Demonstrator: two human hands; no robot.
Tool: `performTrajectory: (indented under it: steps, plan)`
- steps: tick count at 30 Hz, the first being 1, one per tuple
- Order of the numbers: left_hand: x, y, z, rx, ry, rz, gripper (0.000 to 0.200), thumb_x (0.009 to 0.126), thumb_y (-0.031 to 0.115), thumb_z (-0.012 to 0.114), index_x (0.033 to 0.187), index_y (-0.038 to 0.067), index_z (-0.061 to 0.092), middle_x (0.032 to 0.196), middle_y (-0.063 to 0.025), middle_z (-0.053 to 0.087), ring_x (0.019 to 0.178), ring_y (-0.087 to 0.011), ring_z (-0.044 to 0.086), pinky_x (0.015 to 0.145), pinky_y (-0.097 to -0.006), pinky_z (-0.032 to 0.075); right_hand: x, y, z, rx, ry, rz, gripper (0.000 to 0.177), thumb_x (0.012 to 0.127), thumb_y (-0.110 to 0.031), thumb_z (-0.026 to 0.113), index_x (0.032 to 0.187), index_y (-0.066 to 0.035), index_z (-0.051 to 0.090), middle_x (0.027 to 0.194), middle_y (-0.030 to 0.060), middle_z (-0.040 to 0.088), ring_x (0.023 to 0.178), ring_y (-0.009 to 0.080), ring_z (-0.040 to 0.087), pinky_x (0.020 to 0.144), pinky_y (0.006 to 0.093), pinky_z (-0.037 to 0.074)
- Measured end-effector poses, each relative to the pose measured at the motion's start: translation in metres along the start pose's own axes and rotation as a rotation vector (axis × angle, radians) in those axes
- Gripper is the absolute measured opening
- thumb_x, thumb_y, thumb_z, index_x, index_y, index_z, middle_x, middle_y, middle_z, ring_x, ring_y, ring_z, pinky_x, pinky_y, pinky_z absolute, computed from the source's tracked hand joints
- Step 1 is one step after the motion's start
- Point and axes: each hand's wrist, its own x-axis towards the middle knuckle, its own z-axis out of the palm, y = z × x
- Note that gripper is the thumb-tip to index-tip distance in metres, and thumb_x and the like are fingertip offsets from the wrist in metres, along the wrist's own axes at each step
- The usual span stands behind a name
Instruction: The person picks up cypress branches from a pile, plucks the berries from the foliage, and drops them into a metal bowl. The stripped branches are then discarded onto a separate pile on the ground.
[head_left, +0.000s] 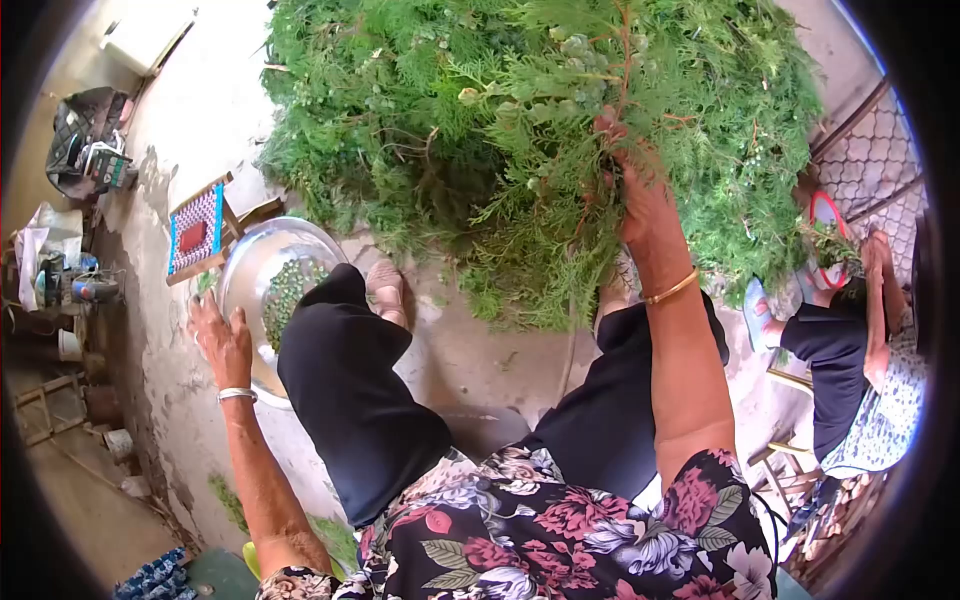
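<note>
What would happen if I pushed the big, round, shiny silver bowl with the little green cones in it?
The big, round, shiny silver bowl would probably slide rather than tip, because it's wide and sits low on the pale hard floor. The little green cones look loose and leave part of it bare, so they might roll around inside.

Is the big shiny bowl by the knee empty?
Not empty, not full: small round green pieces lie in the shiny round silvery basin, with bare bottom showing beside them.
</note>
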Motion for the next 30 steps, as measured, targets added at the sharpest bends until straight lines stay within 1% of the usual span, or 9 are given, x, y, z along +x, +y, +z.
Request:
performTrajectory:
  steps: [3, 5, 7, 9, 13, 15, 25, 28, 30]
  plan:
    - [-0.007, 0.049, -0.025, -0.544, 0.041, 0.066, 0.041, 0.081, 0.011, 0.061, 0.118, -0.005, 0.054, 0.115, -0.0224, 0.057, 0.108, -0.0317, 0.054, 0.094, -0.0356, 0.04, -0.001, -0.035, -0.002, 0.416, 0.052, 0.134, 0.063, 0.073, -0.043, 0.074, 0.125, -0.014, 0.053, 0.114, -0.0017, 0.058, 0.076, 0.0084, 0.05, 0.063, 0.0312, 0.056]
    - [0.004, 0.093, -0.056, -0.963, 0.025, 0.101, 0.028, 0.08, 0.006, 0.062, 0.105, -0.007, 0.061, 0.091, -0.0166, 0.067, 0.076, -0.0268, 0.065, 0.071, -0.0315, 0.052, 0.016, -0.057, 0.005, 0.814, 0.176, 0.814, 0.046, 0.076, -0.037, 0.073, 0.114, -0.014, 0.059, 0.108, -0.0029, 0.058, 0.085, 0.011, 0.048, 0.071, 0.0304, 0.047]
    - [-0.008, 0.152, -0.106, -1.5, -0.341, 0.026, 0.019, 0.082, 0.0, 0.06, 0.1, -0.006, 0.063, 0.08, -0.0073, 0.065, 0.064, -0.0086, 0.058, 0.057, -0.0229, 0.049, 0.018, -0.066, 0.012, 0.813, 0.177, 0.819, 0.045, 0.075, -0.039, 0.074, 0.11, -0.015, 0.061, 0.103, -0.0056, 0.057, 0.08, 0.0086, 0.046, 0.064, 0.0287, 0.047]
    - [-0.017, 0.188, -0.113, -1.63, -0.581, 0.237, 0.016, 0.082, 0.001, 0.062, 0.097, -0.003, 0.064, 0.076, -0.0057, 0.065, 0.063, -0.0101, 0.059, 0.056, -0.0231, 0.049, 0.017, -0.068, 0.017, 0.802, 0.181, 0.832, 0.043, 0.073, -0.04, 0.075, 0.107, -0.016, 0.063, 0.098, -0.0083, 0.057, 0.075, 0.0061, 0.043, 0.057, 0.0271, 0.046]
    - [-0.031, 0.254, -0.102, -1.406, -0.329, 0.529, 0.028, 0.074, 0.0, 0.068, 0.099, -0.006, 0.059, 0.085, -0.0123, 0.065, 0.073, -0.0167, 0.064, 0.061, -0.0279, 0.051, 0.018, -0.071, 0.023, 0.808, 0.183, 0.84, 0.046, 0.076, -0.042, 0.072, 0.112, -0.016, 0.061, 0.099, -0.0085, 0.057, 0.072, 0.0055, 0.045, 0.051, 0.027, 0.046]
    - [-0.032, 0.272, -0.095, -1.094, 0.136, 0.761, 0.042, 0.066, 0.0, 0.071, 0.105, -0.004, 0.054, 0.09, -0.0165, 0.06, 0.074, -0.0278, 0.062, 0.063, -0.0356, 0.049, 0.017, -0.068, 0.026, 0.835, 0.19, 0.841, 0.047, 0.077, -0.041, 0.071, 0.115, -0.016, 0.06, 0.101, -0.008, 0.057, 0.07, 0.0056, 0.046, 0.051, 0.0271, 0.047]
    - [-0.024, 0.299, -0.063, -1.069, 0.247, 0.8, 0.044, 0.067, 0.008, 0.07, 0.105, -0.001, 0.049, 0.078, -0.0153, 0.05, 0.064, -0.0311, 0.055, 0.054, -0.0389, 0.045, 0.01, -0.049, 0.03, 0.982, 0.084, 0.781, 0.052, 0.082, -0.039, 0.067, 0.127, -0.018, 0.053, 0.121, -0.0103, 0.053, 0.081, 0.0067, 0.049, 0.062, 0.0281, 0.051]
    - [-0.018, 0.298, -0.067, -1.156, 0.204, 0.733, 0.035, 0.069, -0.003, 0.064, 0.102, -0.004, 0.054, 0.082, -0.0167, 0.058, 0.065, -0.0293, 0.058, 0.056, -0.0342, 0.046, 0.012, -0.058, 0.028, 0.904, 0.091, 0.779, 0.052, 0.08, -0.042, 0.069, 0.123, -0.018, 0.055, 0.117, -0.0105, 0.054, 0.077, 0.0063, 0.046, 0.061, 0.026, 0.048]
    - [-0.014, 0.295, -0.07, -1.498, 0.172, 0.649, 0.025, 0.073, -0.001, 0.064, 0.096, -0.004, 0.06, 0.072, -0.0137, 0.059, 0.053, -0.0199, 0.055, 0.052, -0.0297, 0.044, 0.013, -0.063, 0.028, 0.851, 0.115, 0.809, 0.051, 0.079, -0.043, 0.069, 0.12, -0.017, 0.057, 0.113, -0.0106, 0.055, 0.075, 0.006, 0.044, 0.06, 0.0245, 0.046]
